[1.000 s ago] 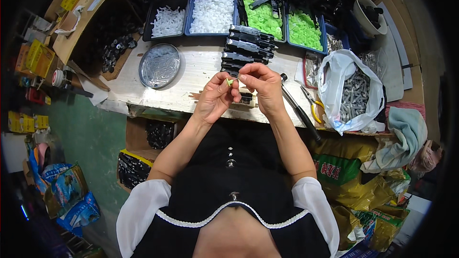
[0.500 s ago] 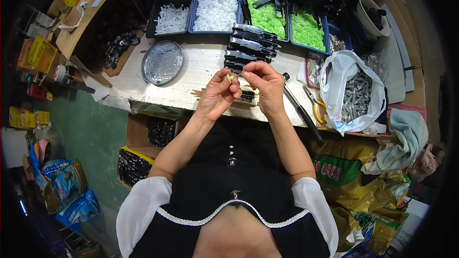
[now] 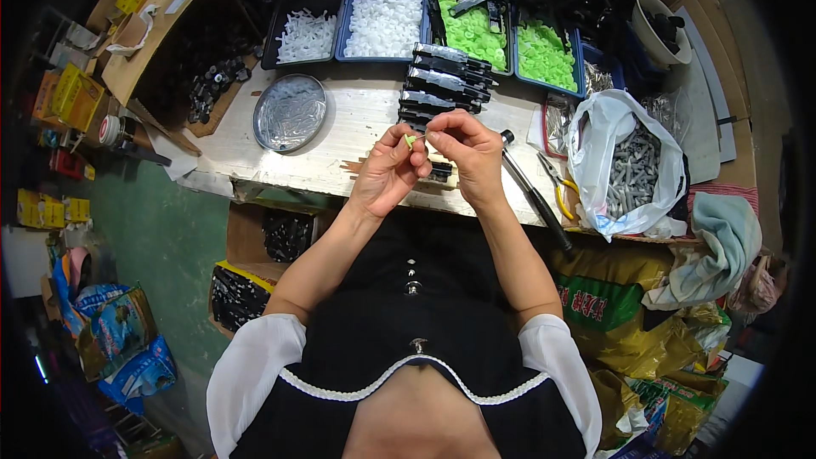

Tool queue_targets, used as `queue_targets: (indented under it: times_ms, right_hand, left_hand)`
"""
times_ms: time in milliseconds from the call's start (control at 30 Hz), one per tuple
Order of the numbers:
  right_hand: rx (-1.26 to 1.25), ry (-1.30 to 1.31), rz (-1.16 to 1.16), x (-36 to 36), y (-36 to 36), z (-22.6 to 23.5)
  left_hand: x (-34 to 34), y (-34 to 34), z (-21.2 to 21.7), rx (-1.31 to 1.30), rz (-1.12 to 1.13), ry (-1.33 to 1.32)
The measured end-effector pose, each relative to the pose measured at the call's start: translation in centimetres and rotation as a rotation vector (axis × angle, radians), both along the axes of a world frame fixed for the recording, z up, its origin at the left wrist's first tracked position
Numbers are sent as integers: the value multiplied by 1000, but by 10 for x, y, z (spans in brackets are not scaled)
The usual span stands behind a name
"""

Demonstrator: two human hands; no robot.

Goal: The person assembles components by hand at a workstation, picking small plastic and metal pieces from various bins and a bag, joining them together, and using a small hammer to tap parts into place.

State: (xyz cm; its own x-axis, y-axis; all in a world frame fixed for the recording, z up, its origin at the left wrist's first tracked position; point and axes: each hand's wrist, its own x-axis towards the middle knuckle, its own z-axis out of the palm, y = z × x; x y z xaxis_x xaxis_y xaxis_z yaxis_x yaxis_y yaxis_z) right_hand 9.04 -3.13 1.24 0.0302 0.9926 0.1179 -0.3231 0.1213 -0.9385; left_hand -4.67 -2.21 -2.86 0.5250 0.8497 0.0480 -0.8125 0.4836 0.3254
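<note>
Between the thumb and fingers of my left hand [image 3: 384, 172] is a small light-green plastic piece [image 3: 410, 141]. My right hand [image 3: 469, 153] pinches a thin metal pin [image 3: 422, 135], its tip close to the green piece; whether they touch I cannot tell. Both hands are raised over the table's front edge. Just beyond them lies a row of black-and-silver metal assemblies [image 3: 446, 76]. A black block [image 3: 440, 172] shows partly beneath my hands. Green pieces of similar colour fill a bin [image 3: 512, 68] behind.
White pieces fill blue bins [image 3: 340, 55] at the back. A round metal dish [image 3: 290, 113] of pins stands left. On the right are a hammer [image 3: 539, 200], yellow-handled pliers [image 3: 561, 187] and a white plastic bag [image 3: 591, 170] of grey metal parts. A cardboard box [image 3: 140, 59] holds black parts.
My right hand has moved slightly left, bringing the pin closer to the green piece. My left hand stays nearly still.
</note>
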Motion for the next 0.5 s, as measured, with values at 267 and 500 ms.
queue_targets:
  times_ms: [267,500]
  right_hand:
    - [-32,48,1,3,0,4]
    - [-1,-11,10,5,0,2]
  left_hand:
    - [3,-1,3,9,-11,28]
    - [1,0,1,30,2,31]
